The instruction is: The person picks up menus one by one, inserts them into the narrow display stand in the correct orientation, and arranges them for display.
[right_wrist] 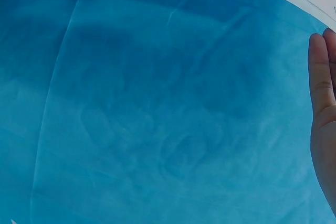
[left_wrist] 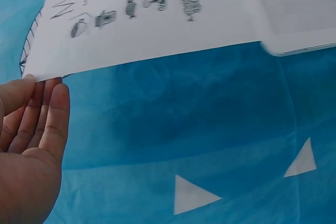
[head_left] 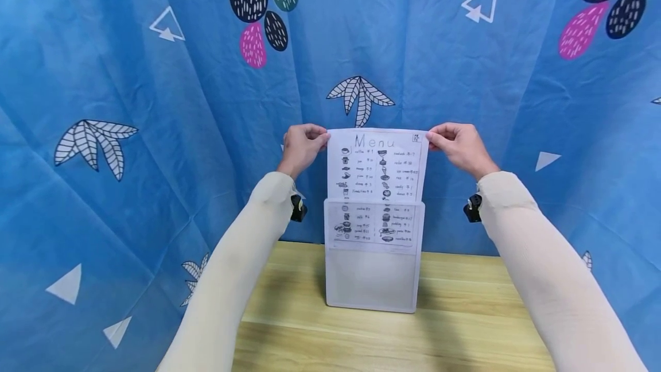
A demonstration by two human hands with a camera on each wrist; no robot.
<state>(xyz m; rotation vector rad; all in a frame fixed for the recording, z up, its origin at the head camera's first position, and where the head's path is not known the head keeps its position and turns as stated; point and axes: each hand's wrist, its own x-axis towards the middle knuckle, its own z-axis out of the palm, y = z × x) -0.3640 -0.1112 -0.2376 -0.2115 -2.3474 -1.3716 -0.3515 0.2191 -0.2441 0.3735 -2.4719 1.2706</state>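
Note:
A white paper menu [head_left: 361, 188] with small drawings and prices stands upright in the head view. Its lower part lies inside a clear upright sign holder [head_left: 372, 280], showing through the front panel. My left hand [head_left: 303, 148] pinches the sheet's top left corner between thumb and fingers. At the top right corner, my right hand [head_left: 459, 145] pinches the sheet likewise. The left wrist view shows the left hand [left_wrist: 37, 135] at the paper's corner, with the holder's rim [left_wrist: 273, 51] farther along the sheet. Only part of the right hand [right_wrist: 323, 114] shows in the right wrist view, beside the paper's edge.
The holder stands on a light wooden table [head_left: 289, 326], near its back edge. Behind it and at both sides hangs a blue curtain [head_left: 439, 73] patterned with leaves, drops and triangles. A small dark camera [head_left: 298, 208] sits on the left wrist, another [head_left: 472, 208] on the right.

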